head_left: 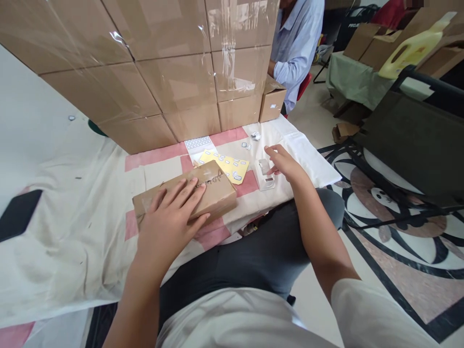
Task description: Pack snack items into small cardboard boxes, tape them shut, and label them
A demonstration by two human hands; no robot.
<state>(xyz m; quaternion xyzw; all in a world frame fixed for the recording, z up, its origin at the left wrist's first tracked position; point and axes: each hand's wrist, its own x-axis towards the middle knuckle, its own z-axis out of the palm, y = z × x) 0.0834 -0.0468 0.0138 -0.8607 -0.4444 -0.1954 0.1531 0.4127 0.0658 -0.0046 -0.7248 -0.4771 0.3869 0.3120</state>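
Note:
My left hand (177, 208) lies flat with fingers spread on top of a brown cardboard box (221, 195), which has a taped seam and dark writing near its right end. Over a small clear tape dispenser (266, 180) is my right hand (284, 162), its fingers apart and bent toward the tape roll. Whether the fingertips touch the tape I cannot tell. Behind the box lie a yellow sheet with white stickers (230, 166) and a white sheet of labels (198, 145). Small crumpled white scraps (255, 136) rest beyond the dispenser.
A wall of stacked, taped cartons (181, 82) rises along the table's far side. A smaller box (272, 99) stands at its right end, near a person in a blue shirt (299, 48). A black phone (20, 212) lies far left. A dark folding chair (416, 130) is at right.

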